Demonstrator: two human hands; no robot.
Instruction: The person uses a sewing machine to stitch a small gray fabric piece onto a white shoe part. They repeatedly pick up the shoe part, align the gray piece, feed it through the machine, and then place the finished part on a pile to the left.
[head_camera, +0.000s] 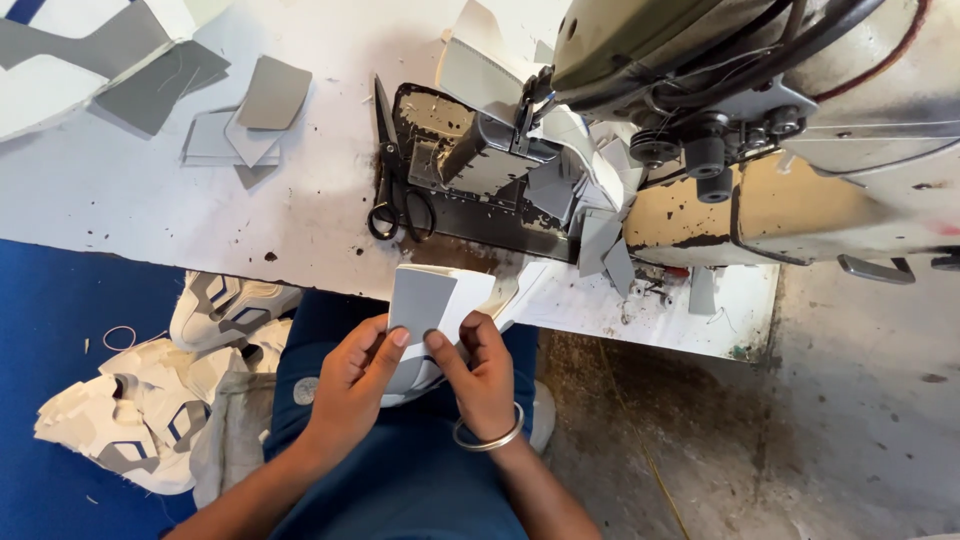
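Both hands hold a small stack of grey and white cut pieces (425, 300) over my lap, just in front of the table edge. My left hand (358, 375) pinches the lower left side with thumb on top. My right hand (482, 378), with a metal bangle on the wrist, pinches the lower right side. The top piece is a light grey rectangle standing upright, with white pieces behind it. The worn sewing machine (720, 130) stands on the white table (150, 200) beyond the hands, with several grey pieces bunched under its needle area (575, 190).
Black scissors (392, 175) lie on the table left of the machine bed. Loose grey cut pieces (245, 120) lie at the far left. A pile of stitched white and grey shoe uppers (170, 390) sits on blue cloth at my left. Bare concrete floor (800, 420) on the right.
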